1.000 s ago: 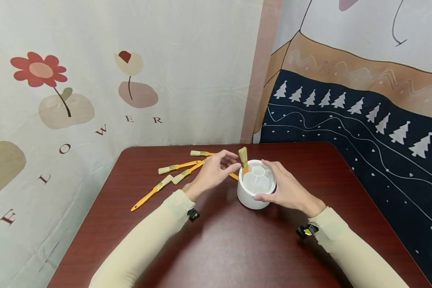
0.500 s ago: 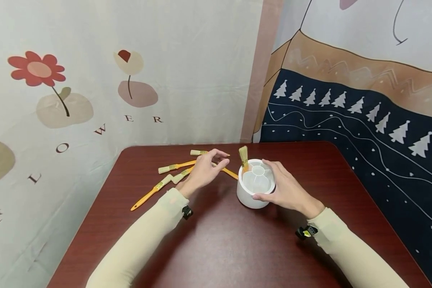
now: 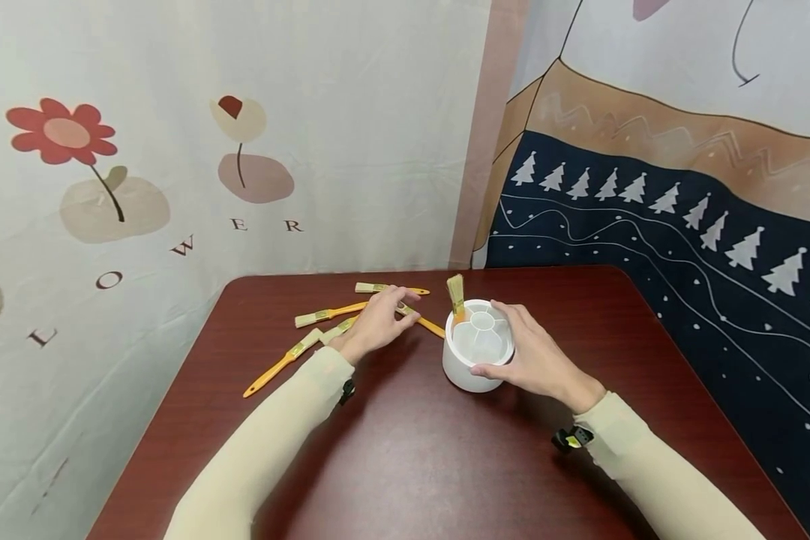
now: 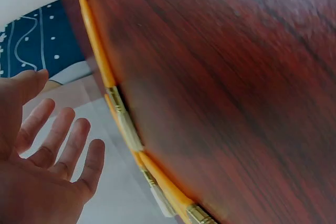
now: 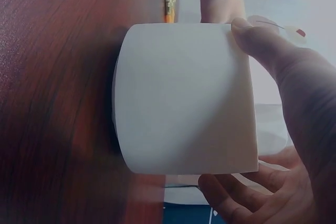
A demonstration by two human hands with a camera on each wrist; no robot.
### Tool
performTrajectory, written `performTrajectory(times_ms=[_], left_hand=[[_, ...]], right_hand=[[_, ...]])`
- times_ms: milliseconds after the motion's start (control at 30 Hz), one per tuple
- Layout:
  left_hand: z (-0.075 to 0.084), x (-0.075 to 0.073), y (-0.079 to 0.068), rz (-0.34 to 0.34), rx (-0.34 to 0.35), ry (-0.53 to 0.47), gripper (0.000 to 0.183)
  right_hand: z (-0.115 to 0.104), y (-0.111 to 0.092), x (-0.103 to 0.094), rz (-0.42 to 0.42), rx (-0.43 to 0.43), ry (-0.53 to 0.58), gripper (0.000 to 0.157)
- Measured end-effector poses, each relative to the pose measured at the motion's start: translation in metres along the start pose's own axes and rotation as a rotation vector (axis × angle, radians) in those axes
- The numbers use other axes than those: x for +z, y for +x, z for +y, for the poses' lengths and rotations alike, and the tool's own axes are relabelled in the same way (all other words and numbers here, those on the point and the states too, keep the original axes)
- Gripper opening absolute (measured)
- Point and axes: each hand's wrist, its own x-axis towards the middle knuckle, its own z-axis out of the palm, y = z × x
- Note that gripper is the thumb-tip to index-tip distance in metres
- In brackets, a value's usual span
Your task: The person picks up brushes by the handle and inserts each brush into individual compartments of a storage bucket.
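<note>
My right hand (image 3: 543, 358) grips the rim and side of a white round pen holder (image 3: 471, 371) with several compartments, thumb near and fingers far. One paintbrush (image 3: 456, 294) stands in its left compartment, bristles up. Over the loose brushes hovers my left hand (image 3: 375, 324), fingers spread and slightly bent, with nothing held in the left wrist view. Below that hand lies a brush with an orange handle (image 3: 430, 325) pointing at the holder; its bristle end is partly hidden. In the right wrist view the holder's smooth wall (image 5: 184, 98) fills the middle.
More brushes lie on the dark red table (image 3: 405, 465): a back brush (image 3: 371, 288), a left brush (image 3: 313, 318), a partly covered brush (image 3: 337, 330) and a front brush (image 3: 273, 375). Printed cloths (image 3: 351, 150) hang behind the table's far edge.
My left hand has moved left from beside the holder and lowered over the lying brushes. The right hand keeps its grip on the holder, which stays in place.
</note>
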Motion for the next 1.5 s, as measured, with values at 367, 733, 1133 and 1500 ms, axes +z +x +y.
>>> performTrajectory(times_ms=[367,733,1133,1500], left_hand=[[-0.018,0.006,0.009,-0.089,-0.012,0.163,0.044],[-0.032,0.007,0.018,-0.156,-0.020,0.258,0.042],[-0.032,0.007,0.027,-0.173,-0.025,0.340,0.032],[-0.035,0.009,0.033,-0.177,-0.046,0.379,0.026]], right_hand=[[-0.003,-0.001,0.003,0.024,-0.001,-0.001,0.127],[-0.003,-0.002,0.006,0.027,0.012,-0.003,0.128],[-0.005,-0.003,0.008,0.036,0.025,-0.010,0.129],[-0.007,-0.001,0.009,0.066,0.010,-0.038,0.128]])
